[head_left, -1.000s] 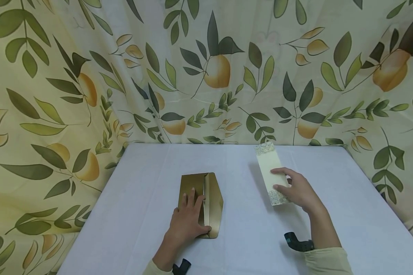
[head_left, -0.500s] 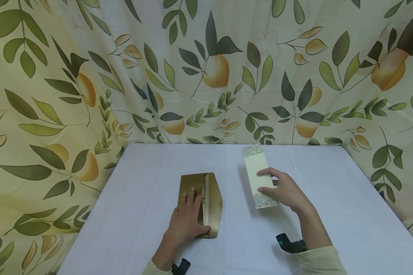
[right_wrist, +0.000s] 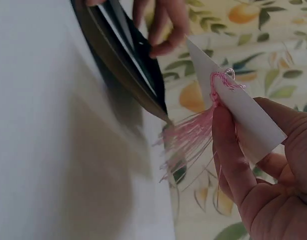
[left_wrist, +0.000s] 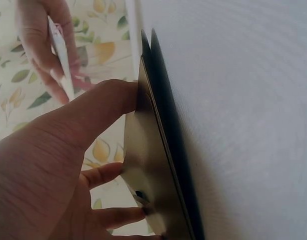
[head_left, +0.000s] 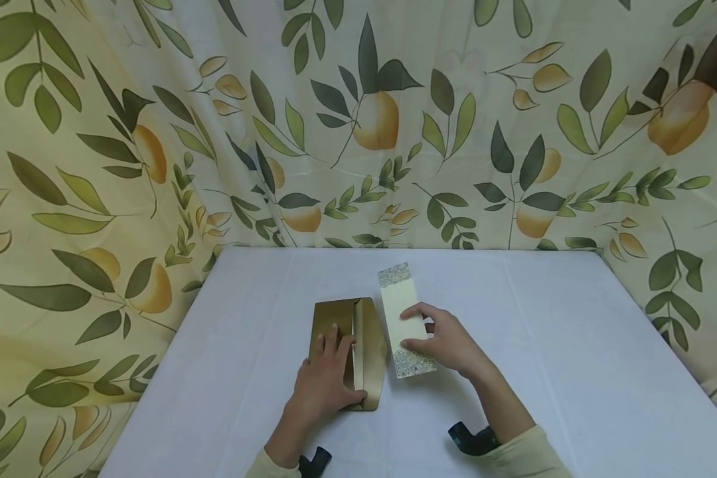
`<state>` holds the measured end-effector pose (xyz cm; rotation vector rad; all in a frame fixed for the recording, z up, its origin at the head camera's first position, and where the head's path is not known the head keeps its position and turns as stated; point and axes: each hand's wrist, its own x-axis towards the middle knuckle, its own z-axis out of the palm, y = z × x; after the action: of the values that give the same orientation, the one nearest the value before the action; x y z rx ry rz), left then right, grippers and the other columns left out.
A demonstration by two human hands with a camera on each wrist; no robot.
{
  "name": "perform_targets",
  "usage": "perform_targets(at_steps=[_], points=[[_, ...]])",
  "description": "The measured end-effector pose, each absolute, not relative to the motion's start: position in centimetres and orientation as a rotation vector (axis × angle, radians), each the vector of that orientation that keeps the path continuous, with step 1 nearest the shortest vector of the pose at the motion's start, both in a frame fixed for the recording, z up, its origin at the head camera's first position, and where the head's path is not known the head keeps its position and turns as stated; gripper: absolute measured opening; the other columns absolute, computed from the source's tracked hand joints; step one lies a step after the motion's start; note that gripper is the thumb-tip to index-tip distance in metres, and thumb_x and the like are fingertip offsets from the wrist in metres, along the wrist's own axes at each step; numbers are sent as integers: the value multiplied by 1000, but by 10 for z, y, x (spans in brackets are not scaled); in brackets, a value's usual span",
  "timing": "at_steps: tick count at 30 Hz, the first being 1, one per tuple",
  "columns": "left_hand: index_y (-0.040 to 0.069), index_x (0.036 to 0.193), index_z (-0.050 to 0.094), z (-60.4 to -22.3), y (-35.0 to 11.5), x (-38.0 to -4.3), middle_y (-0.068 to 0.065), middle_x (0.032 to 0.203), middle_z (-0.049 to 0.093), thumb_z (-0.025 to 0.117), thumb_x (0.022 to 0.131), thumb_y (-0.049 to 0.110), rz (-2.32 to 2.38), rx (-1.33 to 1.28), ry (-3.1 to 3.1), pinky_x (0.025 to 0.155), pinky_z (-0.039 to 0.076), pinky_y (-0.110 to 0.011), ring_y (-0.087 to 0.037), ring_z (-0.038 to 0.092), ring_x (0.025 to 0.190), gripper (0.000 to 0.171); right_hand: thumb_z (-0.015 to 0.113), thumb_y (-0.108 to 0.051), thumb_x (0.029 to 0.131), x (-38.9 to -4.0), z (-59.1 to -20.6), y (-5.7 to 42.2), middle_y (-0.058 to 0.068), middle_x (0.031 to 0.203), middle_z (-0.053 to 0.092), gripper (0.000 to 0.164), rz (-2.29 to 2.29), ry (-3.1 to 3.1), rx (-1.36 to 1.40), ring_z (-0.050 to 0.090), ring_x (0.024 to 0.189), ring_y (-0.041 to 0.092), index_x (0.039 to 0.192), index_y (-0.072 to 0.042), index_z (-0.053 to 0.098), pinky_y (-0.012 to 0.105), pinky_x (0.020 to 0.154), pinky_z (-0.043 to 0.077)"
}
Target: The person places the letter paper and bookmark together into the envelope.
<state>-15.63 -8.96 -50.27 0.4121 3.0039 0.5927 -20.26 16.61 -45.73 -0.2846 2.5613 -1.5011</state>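
A gold envelope (head_left: 370,358) lies on the table, its flap folded out to the right and its mouth parted. My left hand (head_left: 328,380) rests on it with spread fingers. The thumb touches near the flap's lower end, and the fingertips press the upper sheet, as the left wrist view (left_wrist: 63,135) shows too. Just right of the flap, my right hand (head_left: 448,342) pinches a cream bookmark (head_left: 398,299) with speckled ends, tilted and raised off the cloth. From the bookmark's underside hangs a pink tassel (right_wrist: 193,135), seen in the right wrist view.
White cloth covers the table (head_left: 544,372). A curtain (head_left: 215,133) printed with leaves and fruit hangs behind and along the left side. Each wrist carries a black camera mount, the right one (head_left: 473,439) close above the cloth.
My right hand has carried the bookmark leftward and slightly nearer, from the right part of the table to beside the envelope flap. The left hand and envelope have stayed in place.
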Motion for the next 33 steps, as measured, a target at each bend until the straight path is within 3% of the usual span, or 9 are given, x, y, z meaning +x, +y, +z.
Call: perform_targets(at_steps=[8,15,20,25,33], points=[[17,151,42,-503,-90,-156,-25,164,27,91,72,49,629,414,2994,93,42,-75,-55,28,145,98,88,-4,80,-197,-469,143,11,119,64,41,-1441,2502,-374,66,85,24,115,-15,69,37,64,55],[14,154,38,-502,-89,-156,-26,164,24,89,75,52,636,411,2993,94,43,-74,-58,27,144,101,90,-9,78,-194,-469,140,9,121,65,40,-1337,2534,-422,58,84,24,111,-15,70,37,65,46],[9,156,36,-501,-90,-157,-27,164,23,88,76,50,667,390,2983,94,43,-73,-59,27,144,103,90,-6,78,-194,-474,135,6,100,64,41,-1341,2495,-476,52,67,17,113,-11,69,32,57,42],[9,155,36,-501,-91,-157,-28,164,23,87,77,50,675,395,2976,94,43,-74,-58,27,144,102,90,-8,79,-193,-479,128,2,90,62,43,-1311,2519,-523,49,65,15,116,-11,68,31,56,40],[10,155,36,-501,-90,-159,-24,167,21,84,77,48,726,427,2951,81,54,-66,-51,25,148,99,87,-7,83,-192,-484,120,5,110,69,41,-1362,2543,-424,63,80,18,119,-13,70,35,63,51]])
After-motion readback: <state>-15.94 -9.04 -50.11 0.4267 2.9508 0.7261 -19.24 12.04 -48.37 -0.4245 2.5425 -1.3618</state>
